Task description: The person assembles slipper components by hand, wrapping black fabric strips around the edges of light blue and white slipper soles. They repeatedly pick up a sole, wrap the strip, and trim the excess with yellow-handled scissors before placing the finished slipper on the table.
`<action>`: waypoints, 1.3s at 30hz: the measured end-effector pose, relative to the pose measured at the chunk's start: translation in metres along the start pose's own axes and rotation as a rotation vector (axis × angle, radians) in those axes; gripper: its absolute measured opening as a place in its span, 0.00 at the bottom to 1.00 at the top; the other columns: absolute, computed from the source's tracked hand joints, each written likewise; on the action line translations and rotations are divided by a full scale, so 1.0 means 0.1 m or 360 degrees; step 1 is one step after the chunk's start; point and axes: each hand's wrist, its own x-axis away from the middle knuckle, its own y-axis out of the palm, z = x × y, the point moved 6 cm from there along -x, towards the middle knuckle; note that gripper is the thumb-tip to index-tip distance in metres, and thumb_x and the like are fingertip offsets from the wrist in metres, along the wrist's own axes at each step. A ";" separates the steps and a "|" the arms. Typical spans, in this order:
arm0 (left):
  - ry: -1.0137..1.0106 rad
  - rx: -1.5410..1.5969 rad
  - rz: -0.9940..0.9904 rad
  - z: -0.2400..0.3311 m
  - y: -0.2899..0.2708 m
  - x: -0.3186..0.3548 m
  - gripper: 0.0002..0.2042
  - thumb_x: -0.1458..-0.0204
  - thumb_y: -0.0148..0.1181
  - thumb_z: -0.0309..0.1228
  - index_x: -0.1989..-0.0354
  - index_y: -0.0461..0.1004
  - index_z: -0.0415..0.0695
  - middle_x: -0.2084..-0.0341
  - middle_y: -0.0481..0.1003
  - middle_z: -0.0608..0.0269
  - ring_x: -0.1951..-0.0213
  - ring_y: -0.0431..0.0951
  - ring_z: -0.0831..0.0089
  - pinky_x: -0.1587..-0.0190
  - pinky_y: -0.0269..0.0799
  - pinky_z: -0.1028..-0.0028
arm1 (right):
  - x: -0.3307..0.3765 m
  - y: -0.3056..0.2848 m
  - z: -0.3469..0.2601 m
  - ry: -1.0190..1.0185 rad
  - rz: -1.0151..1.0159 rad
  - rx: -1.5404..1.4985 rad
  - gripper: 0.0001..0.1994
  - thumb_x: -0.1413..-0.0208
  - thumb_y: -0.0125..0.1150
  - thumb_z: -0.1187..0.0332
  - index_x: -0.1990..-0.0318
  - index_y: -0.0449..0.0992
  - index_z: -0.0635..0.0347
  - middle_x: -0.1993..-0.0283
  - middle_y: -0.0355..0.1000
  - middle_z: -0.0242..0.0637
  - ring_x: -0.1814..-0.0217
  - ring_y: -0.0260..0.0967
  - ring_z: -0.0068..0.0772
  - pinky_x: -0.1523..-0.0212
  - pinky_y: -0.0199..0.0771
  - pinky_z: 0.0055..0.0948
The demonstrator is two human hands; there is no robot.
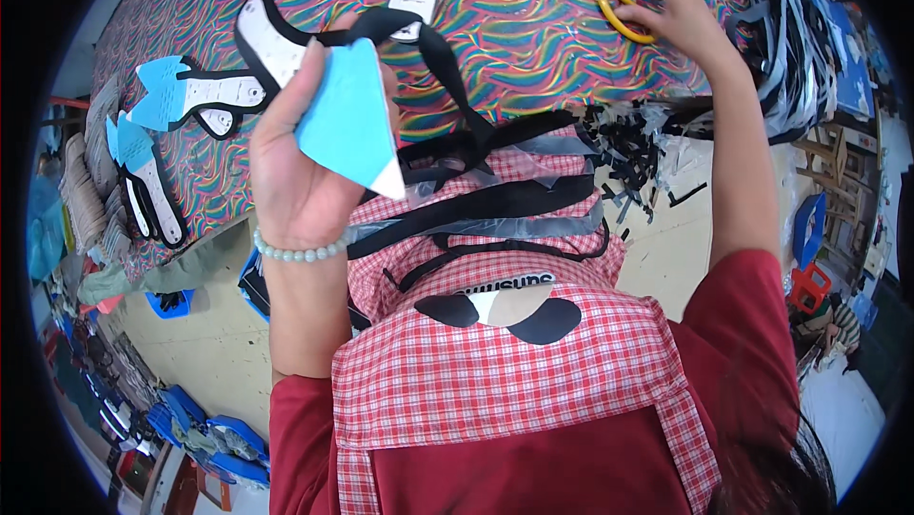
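Blue piece point(347, 120): flat cut sheet, light blue with a white tip, held up in the left hand point(300, 158) above the lap. Fingers closed on its left edge, thumb side behind; the white tip points down and to the right of the palm. A black strap point(447, 63) runs from its upper end, up and over to the right, then drops toward the lap.

Handling, as judged: very light, thin, semi-stiff like foam or card-backed fabric; it keeps its shape in a one-sided grip without drooping. Not fragile, not slippery. Best taken at the broad blue body or its edge, not by the narrow tip or the loose strap, which would let it swing.

Right hand point(666, 1): stretched far forward and to the right, resting on the yellow scissors point(614, 1) on the table point(533, 39). Fingers curled at the handles; whether they are through the loops cannot be told.

Near the left hand: finished pieces point(205, 96) in blue, white and black lie on the table just left of it, more stacked further left.

Below the left hand: black strips point(495, 201) and clear film across the checked apron point(495, 372). Black offcuts point(633, 148) lie heaped at the table edge below the right forearm.
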 end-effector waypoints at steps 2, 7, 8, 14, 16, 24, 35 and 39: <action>0.0069 -0.0172 0.0026 0.02 0.05 -0.01 0.16 0.38 0.48 0.34 0.45 0.66 0.38 0.59 0.75 0.52 0.57 0.77 0.62 0.57 0.77 0.66 | 0.01 0.14 0.18 0.0198 -0.0277 -0.0246 0.25 0.48 0.64 0.63 0.43 0.67 0.54 0.58 0.70 0.38 0.62 0.68 0.30 0.61 0.69 0.28; 0.0361 -0.0683 0.0603 -0.04 0.05 0.10 0.17 0.39 0.50 0.32 0.45 0.65 0.35 0.67 0.71 0.53 0.72 0.70 0.71 0.70 0.68 0.78 | 0.26 0.38 0.24 0.0981 -0.1032 -0.0657 0.30 0.46 0.63 0.64 0.36 0.62 0.53 0.65 0.63 0.28 0.71 0.59 0.16 0.71 0.64 0.20; 0.0381 -0.0697 0.0678 -0.06 0.04 0.11 0.18 0.39 0.50 0.31 0.44 0.64 0.36 0.67 0.72 0.54 0.71 0.72 0.70 0.70 0.69 0.78 | 0.34 0.38 0.19 0.1027 -0.0835 -0.0945 0.30 0.47 0.63 0.64 0.36 0.62 0.54 0.65 0.63 0.28 0.70 0.60 0.16 0.70 0.64 0.20; 0.0093 -0.0363 0.0112 -0.03 -0.08 0.14 0.17 0.39 0.49 0.33 0.45 0.66 0.36 0.66 0.76 0.54 0.66 0.79 0.67 0.65 0.77 0.72 | 0.41 -0.34 -1.44 0.0733 -0.0809 -0.1743 0.40 0.55 0.71 0.53 0.36 0.59 0.54 0.60 0.67 0.35 0.60 0.67 0.26 0.60 0.69 0.30; 0.0048 -0.0252 0.0155 -0.07 0.00 0.12 0.19 0.39 0.49 0.33 0.43 0.63 0.36 0.66 0.72 0.54 0.74 0.72 0.71 0.72 0.72 0.77 | 0.48 -0.33 -1.87 0.0617 -0.1096 -0.1915 0.42 0.56 0.71 0.52 0.35 0.57 0.53 0.59 0.64 0.36 0.60 0.66 0.29 0.59 0.68 0.28; 0.0201 -0.0361 0.0157 0.20 0.09 0.16 0.18 0.39 0.47 0.26 0.41 0.61 0.32 0.56 0.65 0.49 0.63 0.64 0.72 0.74 0.64 0.82 | 0.43 -0.19 -1.77 0.1001 -0.0961 -0.2104 0.49 0.60 0.68 0.40 0.33 0.55 0.56 0.51 0.64 0.41 0.51 0.61 0.37 0.48 0.60 0.33; 0.0038 -0.0335 0.0268 -0.09 0.00 -0.04 0.20 0.38 0.46 0.31 0.39 0.60 0.36 0.56 0.71 0.55 0.65 0.65 0.76 0.74 0.63 0.82 | 0.15 -0.08 -1.71 0.0795 -0.0603 -0.1767 0.42 0.62 0.76 0.59 0.37 0.62 0.58 0.59 0.68 0.38 0.59 0.67 0.33 0.57 0.66 0.29; 0.0151 -0.0666 0.0136 0.02 -0.09 -0.13 0.20 0.38 0.46 0.36 0.42 0.63 0.36 0.56 0.75 0.50 0.57 0.78 0.64 0.55 0.76 0.67 | 0.24 -0.09 -1.42 0.0826 -0.0388 -0.1424 0.35 0.59 0.72 0.65 0.39 0.65 0.55 0.60 0.72 0.40 0.61 0.71 0.38 0.59 0.72 0.31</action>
